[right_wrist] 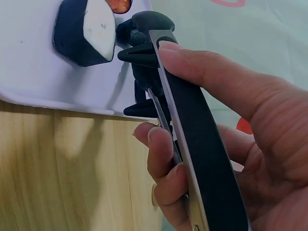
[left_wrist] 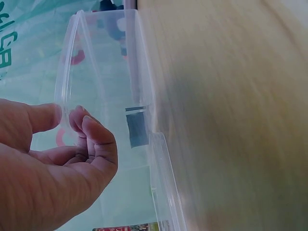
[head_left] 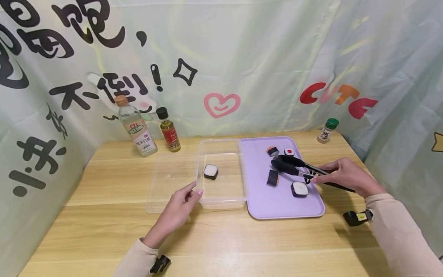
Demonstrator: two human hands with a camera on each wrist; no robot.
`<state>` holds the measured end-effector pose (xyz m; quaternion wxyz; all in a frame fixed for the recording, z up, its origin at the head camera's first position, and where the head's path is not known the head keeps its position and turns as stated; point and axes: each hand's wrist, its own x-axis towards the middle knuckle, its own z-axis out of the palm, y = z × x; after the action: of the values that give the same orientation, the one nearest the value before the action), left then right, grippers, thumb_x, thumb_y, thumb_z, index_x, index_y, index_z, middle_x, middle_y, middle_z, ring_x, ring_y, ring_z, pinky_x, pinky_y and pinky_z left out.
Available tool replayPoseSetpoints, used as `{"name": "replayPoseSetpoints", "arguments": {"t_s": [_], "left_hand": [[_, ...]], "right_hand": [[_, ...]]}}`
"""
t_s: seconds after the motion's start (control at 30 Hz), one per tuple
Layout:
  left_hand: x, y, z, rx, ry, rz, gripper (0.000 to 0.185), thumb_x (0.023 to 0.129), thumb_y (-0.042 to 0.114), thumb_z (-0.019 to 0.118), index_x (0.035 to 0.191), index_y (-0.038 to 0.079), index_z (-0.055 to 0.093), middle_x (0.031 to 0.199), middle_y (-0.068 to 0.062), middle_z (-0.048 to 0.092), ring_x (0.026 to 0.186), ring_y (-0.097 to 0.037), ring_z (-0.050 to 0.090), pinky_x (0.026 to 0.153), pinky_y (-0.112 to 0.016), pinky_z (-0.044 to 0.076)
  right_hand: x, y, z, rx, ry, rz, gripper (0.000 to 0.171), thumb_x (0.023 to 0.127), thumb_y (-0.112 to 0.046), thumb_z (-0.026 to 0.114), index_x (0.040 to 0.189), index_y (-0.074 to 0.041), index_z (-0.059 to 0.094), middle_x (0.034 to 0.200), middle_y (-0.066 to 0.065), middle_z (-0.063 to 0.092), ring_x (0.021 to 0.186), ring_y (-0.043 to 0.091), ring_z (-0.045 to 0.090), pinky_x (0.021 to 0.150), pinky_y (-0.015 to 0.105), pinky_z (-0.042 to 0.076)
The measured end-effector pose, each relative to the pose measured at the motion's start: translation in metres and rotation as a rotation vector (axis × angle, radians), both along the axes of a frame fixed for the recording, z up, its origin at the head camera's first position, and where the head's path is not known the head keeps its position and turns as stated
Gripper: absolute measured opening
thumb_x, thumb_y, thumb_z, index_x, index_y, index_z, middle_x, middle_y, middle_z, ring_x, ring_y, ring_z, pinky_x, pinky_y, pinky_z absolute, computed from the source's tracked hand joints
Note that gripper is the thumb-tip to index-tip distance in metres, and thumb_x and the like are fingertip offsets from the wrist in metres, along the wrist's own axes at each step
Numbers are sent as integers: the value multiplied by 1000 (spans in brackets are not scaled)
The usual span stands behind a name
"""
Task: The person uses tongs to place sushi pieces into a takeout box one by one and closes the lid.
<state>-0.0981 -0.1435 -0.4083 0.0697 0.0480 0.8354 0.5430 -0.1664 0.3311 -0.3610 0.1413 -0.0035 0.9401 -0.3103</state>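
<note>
My left hand [head_left: 178, 209] pinches the near left rim of a clear plastic box [head_left: 223, 200] between thumb and fingers. One sushi roll [head_left: 210, 171], white on top with a black wrap, sits inside it. My right hand [head_left: 351, 179] grips black-and-silver tongs [head_left: 294, 166], whose tips point left over a purple tray [head_left: 266, 206]. On that tray are an orange-topped roll [head_left: 272, 151] beside the tips, a small red-centred roll [head_left: 289, 151], a roll on its side [head_left: 272, 178] and a large white-topped roll [right_wrist: 98, 29]. Whether the tips touch a roll I cannot tell.
A clear lid [head_left: 167, 184] lies flat left of the box. Behind it stand a vinegar bottle [head_left: 138, 130] and a small oil bottle [head_left: 169, 132]. A green-capped shaker [head_left: 327, 131] stands at the back right. A printed curtain [head_left: 263, 69] hangs behind the wooden table [head_left: 221, 242].
</note>
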Motion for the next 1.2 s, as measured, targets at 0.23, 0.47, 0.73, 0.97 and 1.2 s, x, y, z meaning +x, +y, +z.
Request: {"name": "replayPoseSetpoints", "arguments": {"t_s": [0.23,0.47,0.73,0.97,1.2], "left_hand": [[0,0,0,0,-1,2,59,105,28,58,149,-8,42,87,-11,59,60,-11,46,52,-25,42],[0,0,0,9,-5,2,59,105,28,58,150,-7,42,86,-11,58,61,-11,47,51,-25,42],[0,0,-1,3,-2,2,59,105,27,58,149,-9,42,86,-12,58,63,-12,47,52,-25,42],[0,0,0,12,-2,1,60,105,29,58,150,-8,41,86,-11,58,62,-12,47,52,-25,42],[0,-1,-1,6,3,0,60,105,30,58,150,-7,41,85,-11,58,63,-12,47,52,-25,42]], "right_hand": [[2,0,5,8,3,-15,78,78,-50,86,132,3,65,134,29,57,102,28,46,75,31,40],[2,-1,11,-4,27,-5,75,79,-49,86,131,1,66,127,24,62,99,26,46,70,28,40],[0,-6,26,-17,50,13,71,80,-46,86,129,2,68,133,25,61,108,26,47,73,24,44],[-5,-14,38,-12,79,31,68,77,-49,87,123,-1,72,128,20,66,102,16,54,72,25,46],[-11,-28,52,10,116,68,69,75,-50,88,124,-4,73,133,22,62,103,21,54,68,24,45]]}}
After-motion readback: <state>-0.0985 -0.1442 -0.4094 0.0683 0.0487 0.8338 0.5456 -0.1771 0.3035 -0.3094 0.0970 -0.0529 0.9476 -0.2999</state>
